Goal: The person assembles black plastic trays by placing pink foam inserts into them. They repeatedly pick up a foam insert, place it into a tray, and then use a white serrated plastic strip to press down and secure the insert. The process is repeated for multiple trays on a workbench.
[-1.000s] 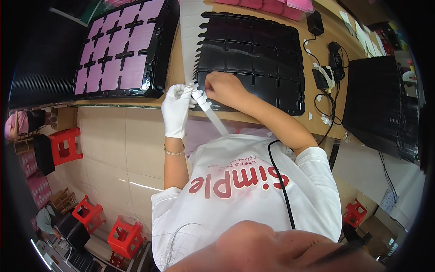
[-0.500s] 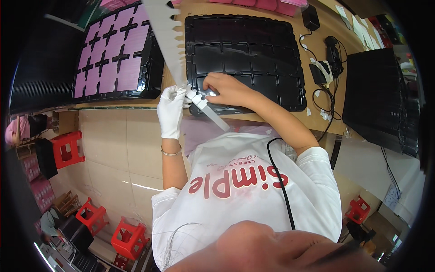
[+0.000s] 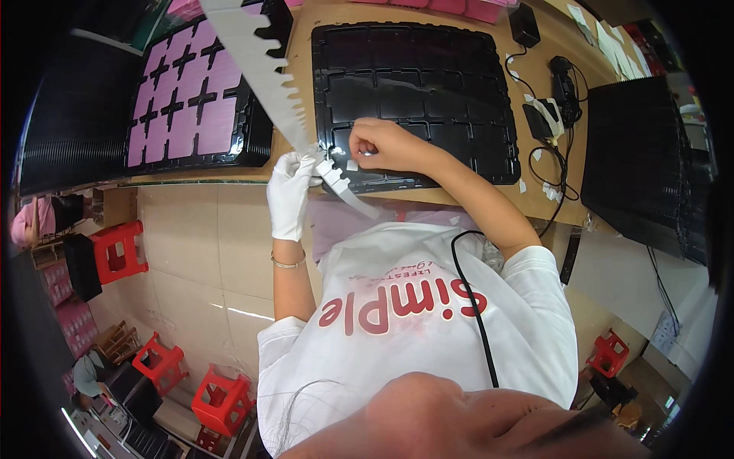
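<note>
My left hand (image 3: 289, 197), in a white glove, pinches a long white notched strip (image 3: 264, 80) near its lower end. The strip runs from the top edge down past the table's front edge. My bare right hand (image 3: 381, 145) rests on the near edge of an empty black compartment tray (image 3: 451, 69). Its fingers are pinched on a small white sticker (image 3: 352, 164) just beside the strip. A second black tray (image 3: 252, 141) at the left holds several pink cards.
A stack of black trays (image 3: 646, 161) stands at the right, with black cables and small devices (image 3: 562, 84) between it and the middle tray. Another dark stack (image 3: 73, 130) is at the far left. Red stools (image 3: 118, 252) stand on the tiled floor below.
The strip has been drawn longer and now reaches up past the top edge. My right hand has come off the strip and shifted right onto the tray.
</note>
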The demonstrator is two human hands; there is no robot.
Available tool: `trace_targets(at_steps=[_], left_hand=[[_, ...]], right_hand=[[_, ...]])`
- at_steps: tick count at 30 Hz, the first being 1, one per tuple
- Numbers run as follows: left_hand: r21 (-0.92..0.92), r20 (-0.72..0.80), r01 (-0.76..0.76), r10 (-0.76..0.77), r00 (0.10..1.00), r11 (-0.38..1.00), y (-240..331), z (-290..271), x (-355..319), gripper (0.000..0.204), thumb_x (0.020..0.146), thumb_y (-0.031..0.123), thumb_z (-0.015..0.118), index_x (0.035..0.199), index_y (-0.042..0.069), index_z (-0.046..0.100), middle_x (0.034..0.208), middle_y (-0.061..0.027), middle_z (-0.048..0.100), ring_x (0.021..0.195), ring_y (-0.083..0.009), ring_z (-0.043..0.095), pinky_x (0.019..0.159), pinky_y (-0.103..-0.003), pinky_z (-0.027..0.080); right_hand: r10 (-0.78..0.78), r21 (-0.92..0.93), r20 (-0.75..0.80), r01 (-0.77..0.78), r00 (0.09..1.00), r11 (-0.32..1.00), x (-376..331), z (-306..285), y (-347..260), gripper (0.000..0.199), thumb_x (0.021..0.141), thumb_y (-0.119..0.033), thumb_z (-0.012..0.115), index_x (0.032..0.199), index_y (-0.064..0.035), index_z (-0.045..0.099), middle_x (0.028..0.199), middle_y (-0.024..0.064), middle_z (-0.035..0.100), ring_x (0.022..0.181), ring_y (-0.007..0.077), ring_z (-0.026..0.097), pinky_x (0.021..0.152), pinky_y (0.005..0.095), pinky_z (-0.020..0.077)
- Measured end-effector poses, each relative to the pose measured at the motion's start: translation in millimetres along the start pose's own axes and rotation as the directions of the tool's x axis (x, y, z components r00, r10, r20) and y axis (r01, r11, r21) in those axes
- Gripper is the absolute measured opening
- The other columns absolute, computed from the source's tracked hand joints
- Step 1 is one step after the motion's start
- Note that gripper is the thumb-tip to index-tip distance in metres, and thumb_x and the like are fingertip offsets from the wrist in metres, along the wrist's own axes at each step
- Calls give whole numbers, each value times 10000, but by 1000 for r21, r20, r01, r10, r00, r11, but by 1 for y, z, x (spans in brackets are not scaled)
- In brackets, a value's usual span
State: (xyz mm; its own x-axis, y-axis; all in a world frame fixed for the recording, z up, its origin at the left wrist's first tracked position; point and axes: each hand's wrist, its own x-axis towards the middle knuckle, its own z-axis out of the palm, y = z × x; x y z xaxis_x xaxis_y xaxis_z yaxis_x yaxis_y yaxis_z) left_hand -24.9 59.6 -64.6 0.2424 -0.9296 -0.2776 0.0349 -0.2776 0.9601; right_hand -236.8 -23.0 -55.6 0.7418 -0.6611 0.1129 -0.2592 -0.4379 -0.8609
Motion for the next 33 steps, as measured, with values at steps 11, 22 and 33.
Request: trace_targets(at_steps=[11, 22, 33], left_hand=[[40, 6, -16, 16, 1000, 999, -1, 18, -10, 151, 938, 84, 606, 1044, -23, 602, 937, -58, 685, 811, -82, 638, 704, -217, 527], [-84, -40, -27, 24, 999, 996, 23, 29, -17, 176, 955, 189, 613, 1018, 25, 610, 876, -8, 656, 666, -11, 496, 562, -153, 359], [-98, -10, -38, 37, 999, 994, 30, 50, -9, 192, 961, 225, 604, 989, 34, 607, 850, -10, 648, 627, -23, 490, 545, -163, 359]], right_hand=[[-122, -158, 3, 120, 993, 980, 0, 8, 19, 128, 751, -82, 695, 801, -45, 584, 800, 63, 527, 751, 209, 532, 664, 337, 434], [302, 899, 99, -215, 948, 382, -30, -4, 0, 124, 947, -120, 520, 984, -28, 595, 925, 128, 643, 784, 120, 586, 670, 222, 464], [66, 191, -535, 45, 842, 980, -59, 22, -38, 103, 761, -62, 780, 801, -42, 687, 775, 14, 596, 637, 55, 513, 539, 219, 392]])
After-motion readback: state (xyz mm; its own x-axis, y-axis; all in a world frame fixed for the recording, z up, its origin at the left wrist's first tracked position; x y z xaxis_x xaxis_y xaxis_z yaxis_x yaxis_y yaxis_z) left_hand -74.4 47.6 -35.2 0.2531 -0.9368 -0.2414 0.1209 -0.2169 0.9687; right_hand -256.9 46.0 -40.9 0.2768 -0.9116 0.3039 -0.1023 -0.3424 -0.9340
